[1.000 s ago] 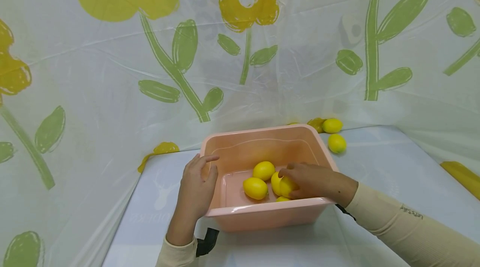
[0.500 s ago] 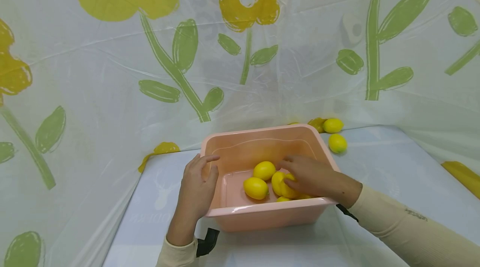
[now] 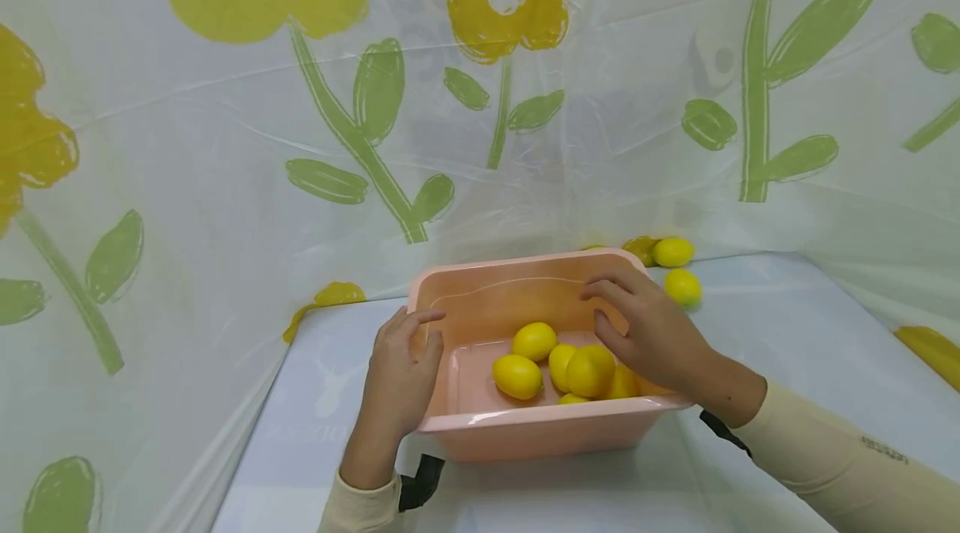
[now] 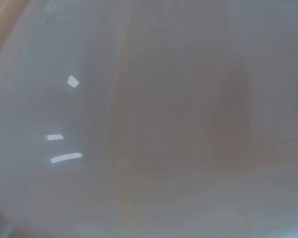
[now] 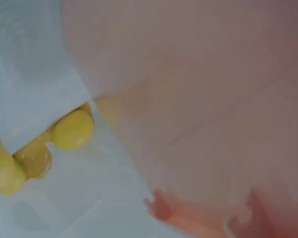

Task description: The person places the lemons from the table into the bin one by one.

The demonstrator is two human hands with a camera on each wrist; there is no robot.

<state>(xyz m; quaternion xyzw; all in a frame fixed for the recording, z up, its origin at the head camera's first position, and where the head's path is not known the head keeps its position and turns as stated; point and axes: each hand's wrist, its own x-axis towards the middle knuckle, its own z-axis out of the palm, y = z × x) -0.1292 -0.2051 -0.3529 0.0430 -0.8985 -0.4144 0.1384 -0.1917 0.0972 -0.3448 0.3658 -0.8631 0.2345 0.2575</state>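
Note:
Several yellow lemons [image 3: 517, 376] lie in a pink plastic basin [image 3: 540, 433], most bunched toward its near right side. One lemon [image 3: 590, 371] overlaps the others there. My right hand [image 3: 660, 341] hovers above the basin's right side, thumb and fingers spread with nothing between them. Over the left rim rests my left hand [image 3: 401, 375], index finger and thumb apart and reaching slightly inward; it holds no lemon. The left wrist view is filled by a blurred pale surface. In the right wrist view, fingertips [image 5: 161, 208] show at the bottom beside the blurred basin wall [image 5: 213, 99].
Behind the basin's far right corner, outside it, sit a lemon [image 3: 673, 252] and another lemon [image 3: 682, 289]. A white flower-printed sheet [image 3: 622, 166] hangs behind the pale table [image 3: 772, 325]. Black straps [image 3: 422, 483] show by both wrists.
My right hand has let go of a lemon, which stays in the basin, and has risen back and to the right. The left hand keeps its place at the left rim.

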